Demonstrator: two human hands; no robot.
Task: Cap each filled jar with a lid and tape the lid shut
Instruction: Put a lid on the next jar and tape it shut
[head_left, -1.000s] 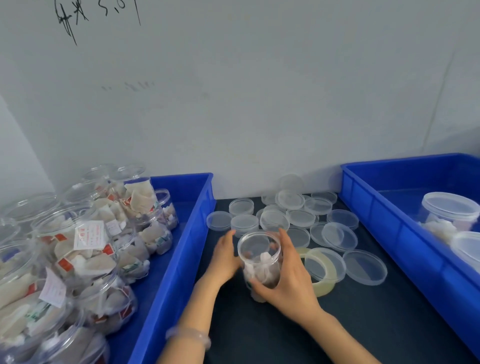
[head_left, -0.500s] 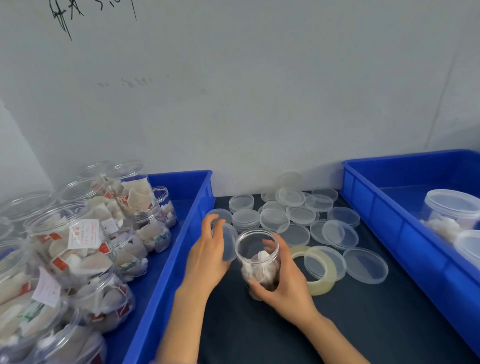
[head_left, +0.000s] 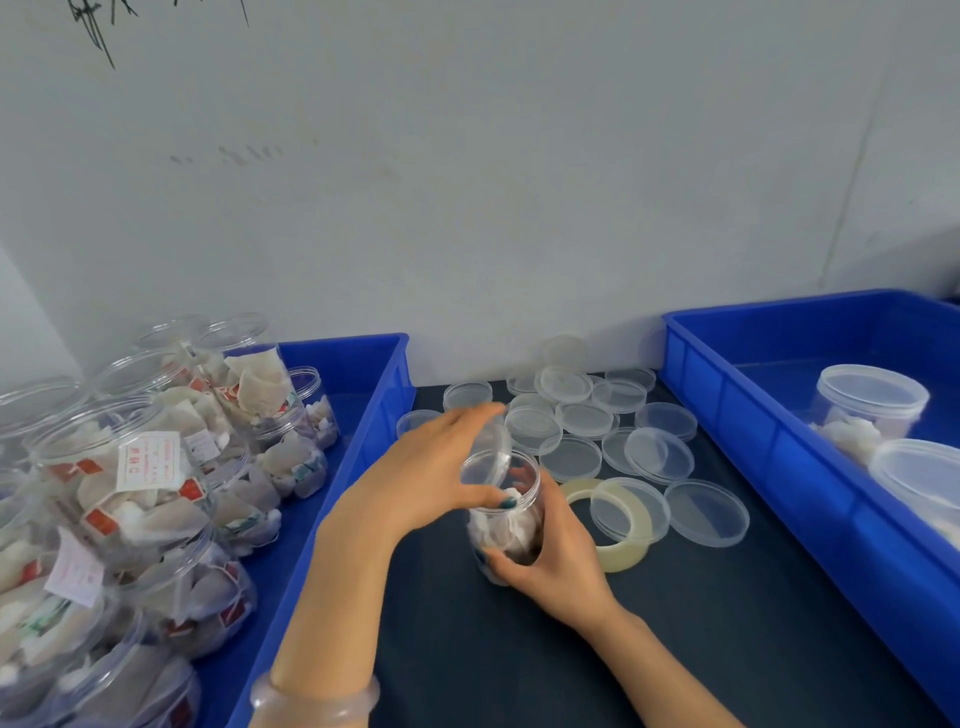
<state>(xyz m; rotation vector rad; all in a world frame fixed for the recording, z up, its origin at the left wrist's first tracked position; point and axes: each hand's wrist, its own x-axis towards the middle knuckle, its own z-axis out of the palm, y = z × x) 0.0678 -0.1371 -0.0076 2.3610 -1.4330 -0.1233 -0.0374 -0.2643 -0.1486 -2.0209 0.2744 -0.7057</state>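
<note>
A small clear jar (head_left: 506, 525) filled with white tea bags stands on the dark table, and my right hand (head_left: 556, 561) grips its side from the right. My left hand (head_left: 431, 478) holds a clear round lid (head_left: 491, 449) tilted over the jar's open mouth, fingers on the far edge and thumb on the near edge. A roll of clear tape (head_left: 618, 525) lies flat just right of the jar. Several loose clear lids (head_left: 576, 415) are scattered behind it.
A blue bin (head_left: 374, 410) on the left holds several filled jars (head_left: 150, 467) piled high. Another blue bin (head_left: 769, 447) on the right holds lidded jars (head_left: 872, 400). A white wall stands close behind the table. A bangle sits on my left wrist.
My left hand picked a lid from the pile behind and carried it right, over the jar's mouth. My right hand has stayed on the jar.
</note>
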